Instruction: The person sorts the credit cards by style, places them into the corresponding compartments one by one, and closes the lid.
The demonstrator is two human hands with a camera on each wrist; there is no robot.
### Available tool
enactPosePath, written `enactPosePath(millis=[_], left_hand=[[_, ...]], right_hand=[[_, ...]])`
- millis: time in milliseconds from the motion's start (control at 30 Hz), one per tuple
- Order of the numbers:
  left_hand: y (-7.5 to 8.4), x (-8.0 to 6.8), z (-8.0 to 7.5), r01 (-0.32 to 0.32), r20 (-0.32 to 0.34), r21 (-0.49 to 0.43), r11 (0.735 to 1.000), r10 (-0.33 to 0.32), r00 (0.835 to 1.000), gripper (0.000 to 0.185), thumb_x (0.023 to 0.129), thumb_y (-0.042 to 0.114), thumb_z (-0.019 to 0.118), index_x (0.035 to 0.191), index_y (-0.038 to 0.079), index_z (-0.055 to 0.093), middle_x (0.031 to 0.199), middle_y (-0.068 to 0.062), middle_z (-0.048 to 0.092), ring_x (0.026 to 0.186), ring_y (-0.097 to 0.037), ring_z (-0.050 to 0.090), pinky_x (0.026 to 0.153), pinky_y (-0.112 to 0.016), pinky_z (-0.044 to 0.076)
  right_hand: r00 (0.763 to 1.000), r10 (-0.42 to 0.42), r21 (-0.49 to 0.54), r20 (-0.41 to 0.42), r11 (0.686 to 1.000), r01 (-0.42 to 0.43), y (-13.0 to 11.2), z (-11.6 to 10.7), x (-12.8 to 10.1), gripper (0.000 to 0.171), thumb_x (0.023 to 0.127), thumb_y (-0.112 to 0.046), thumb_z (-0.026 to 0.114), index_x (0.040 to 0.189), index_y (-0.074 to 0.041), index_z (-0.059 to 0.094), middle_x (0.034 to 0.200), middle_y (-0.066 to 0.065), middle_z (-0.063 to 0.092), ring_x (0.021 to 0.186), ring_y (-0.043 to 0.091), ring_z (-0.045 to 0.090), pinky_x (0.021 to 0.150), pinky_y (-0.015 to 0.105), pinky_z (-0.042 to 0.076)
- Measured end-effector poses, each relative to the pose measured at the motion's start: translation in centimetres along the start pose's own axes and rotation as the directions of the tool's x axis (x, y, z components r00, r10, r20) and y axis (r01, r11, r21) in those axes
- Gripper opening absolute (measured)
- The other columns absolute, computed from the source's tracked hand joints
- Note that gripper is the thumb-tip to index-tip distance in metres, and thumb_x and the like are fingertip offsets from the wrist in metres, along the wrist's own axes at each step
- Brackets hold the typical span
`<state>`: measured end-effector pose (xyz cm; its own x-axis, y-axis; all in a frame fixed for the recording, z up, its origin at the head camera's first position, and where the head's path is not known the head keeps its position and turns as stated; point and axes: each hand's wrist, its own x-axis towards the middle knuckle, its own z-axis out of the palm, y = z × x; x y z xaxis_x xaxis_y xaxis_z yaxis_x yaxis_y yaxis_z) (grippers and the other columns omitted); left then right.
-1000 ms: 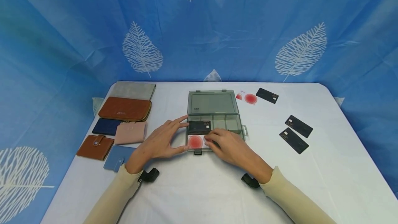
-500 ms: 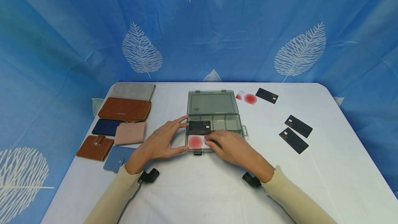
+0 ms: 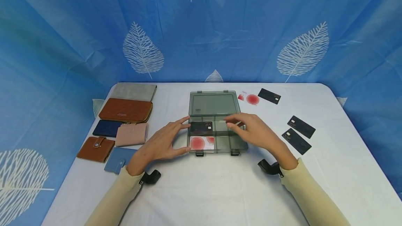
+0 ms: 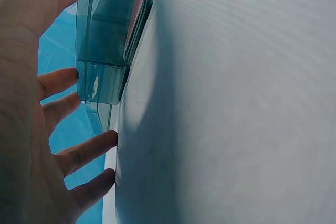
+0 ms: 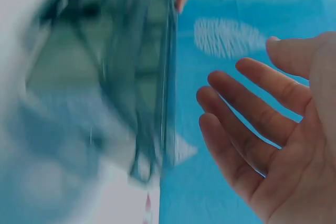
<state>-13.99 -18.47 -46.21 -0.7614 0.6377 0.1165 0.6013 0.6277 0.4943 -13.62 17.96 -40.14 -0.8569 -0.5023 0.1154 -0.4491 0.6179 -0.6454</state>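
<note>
A translucent grey-green compartment box point(image 3: 214, 103) lies mid-table with its lid folded back. In its left compartments sit a black VIP card point(image 3: 199, 128) and, nearer the front, a white card with red circles point(image 3: 198, 143). My left hand point(image 3: 163, 141) has its fingers spread at the box's left side. The left wrist view shows its thumb and fingertips touching the box wall point(image 4: 102, 81). Over the box's right half hovers my right hand point(image 3: 255, 132), relaxed and holding nothing. In the right wrist view its fingers point(image 5: 241, 150) are apart from the blurred box.
Several wallets lie at left, including a brown zip wallet point(image 3: 125, 110), a pink wallet point(image 3: 132, 134) and a blue one point(image 3: 120, 159). Right of the box are a red-and-white card point(image 3: 252, 99), a black card point(image 3: 269, 96) and two VIP cards point(image 3: 301, 127).
My right hand has let go of the red-and-white card in the front left compartment and moved up and right. The left hand has stayed in place.
</note>
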Motion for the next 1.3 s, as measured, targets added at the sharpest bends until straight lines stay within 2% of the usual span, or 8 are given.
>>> enactPosePath(millis=[100, 267, 467, 633, 900, 1067, 1133, 1300], left_hand=[[-0.1, -0.1, 0.1, 0.002, -0.001, 0.000, 1.000, -0.002, 1.000, 0.086, 0.091, 0.057, 0.079, 0.160, 0.011, 0.052, 0.178, 0.003, 0.027, 0.154, -0.029, 0.044, 0.120, -0.062, 0.040], [-0.1, -0.1, 0.2, -0.009, -0.008, 0.002, 1.000, 0.009, 1.000, 0.087, 0.092, 0.056, 0.079, 0.161, 0.011, 0.050, 0.178, 0.001, 0.028, 0.150, -0.030, 0.048, 0.116, -0.061, 0.043], [0.0, -0.1, 0.1, -0.004, -0.009, 0.005, 1.000, 0.004, 1.000, 0.086, 0.092, 0.056, 0.079, 0.160, 0.012, 0.051, 0.178, 0.001, 0.027, 0.149, -0.030, 0.049, 0.115, -0.062, 0.045], [-0.1, 0.0, 0.1, -0.014, -0.024, 0.009, 1.000, 0.014, 1.000, 0.085, 0.092, 0.056, 0.079, 0.159, 0.013, 0.051, 0.178, 0.003, 0.027, 0.150, -0.029, 0.048, 0.117, -0.061, 0.043], [-0.1, 0.0, 0.2, -0.029, -0.031, 0.006, 1.000, 0.029, 0.999, 0.084, 0.092, 0.054, 0.080, 0.159, 0.012, 0.052, 0.177, 0.000, 0.029, 0.153, -0.028, 0.045, 0.120, -0.061, 0.039], [0.0, 0.1, 0.3, -0.023, -0.019, 0.006, 1.000, 0.023, 1.000, 0.084, 0.093, 0.056, 0.078, 0.159, 0.014, 0.051, 0.178, 0.002, 0.028, 0.153, -0.028, 0.045, 0.120, -0.061, 0.040], [0.0, 0.1, 0.3, -0.021, -0.015, 0.002, 1.000, 0.021, 1.000, 0.084, 0.092, 0.056, 0.078, 0.160, 0.013, 0.050, 0.178, 0.001, 0.028, 0.153, -0.029, 0.045, 0.120, -0.062, 0.038], [0.0, -0.1, 0.2, -0.020, -0.021, 0.006, 1.000, 0.020, 1.000, 0.085, 0.092, 0.056, 0.078, 0.160, 0.012, 0.050, 0.177, 0.000, 0.029, 0.153, -0.029, 0.045, 0.121, -0.063, 0.038]], right_hand=[[0.999, 0.034, -0.012, -0.033, 0.999, -0.034, 1.8, -1.3, 0.1, 0.034, 0.107, -0.018, 0.070, 0.138, -0.005, 0.072, 0.130, 0.009, 0.075, 0.115, 0.027, 0.073, 0.097, 0.051, 0.060], [0.986, 0.144, -0.046, -0.084, 0.988, -0.149, 5.2, -3.9, -0.2, 0.038, 0.106, -0.016, 0.071, 0.140, 0.001, 0.067, 0.133, 0.019, 0.072, 0.121, 0.038, 0.070, 0.101, 0.057, 0.056], [0.954, 0.276, -0.132, -0.117, 0.948, -0.290, 8.7, -6.5, -1.0, 0.049, 0.106, -0.017, 0.070, 0.149, 0.003, 0.058, 0.138, 0.029, 0.065, 0.129, 0.046, 0.062, 0.107, 0.064, 0.050], [0.922, 0.370, -0.162, -0.112, 0.909, -0.384, 10.9, -7.7, -1.0, 0.056, 0.107, -0.020, 0.069, 0.154, 0.003, 0.051, 0.142, 0.034, 0.060, 0.131, 0.053, 0.057, 0.109, 0.069, 0.045], [0.895, 0.435, -0.275, -0.102, 0.852, -0.446, 13.6, -9.0, 0.5, 0.060, 0.106, -0.017, 0.069, 0.156, 0.006, 0.046, 0.143, 0.038, 0.054, 0.134, 0.056, 0.050, 0.111, 0.074, 0.039], [0.856, 0.509, -0.313, -0.086, 0.802, -0.508, 15.4, -9.9, 0.8, 0.066, 0.105, -0.020, 0.070, 0.157, 0.007, 0.041, 0.144, 0.040, 0.048, 0.133, 0.058, 0.047, 0.109, 0.076, 0.039], [0.845, 0.530, -0.311, -0.069, 0.793, -0.523, 15.9, -10.0, 0.9, 0.068, 0.104, -0.021, 0.071, 0.157, 0.008, 0.040, 0.144, 0.041, 0.048, 0.132, 0.058, 0.047, 0.109, 0.075, 0.040], [0.834, 0.551, -0.293, -0.043, 0.791, -0.537, 16.4, -10.0, 1.2, 0.069, 0.102, -0.020, 0.072, 0.156, 0.009, 0.039, 0.141, 0.041, 0.050, 0.131, 0.057, 0.047, 0.109, 0.074, 0.042]])
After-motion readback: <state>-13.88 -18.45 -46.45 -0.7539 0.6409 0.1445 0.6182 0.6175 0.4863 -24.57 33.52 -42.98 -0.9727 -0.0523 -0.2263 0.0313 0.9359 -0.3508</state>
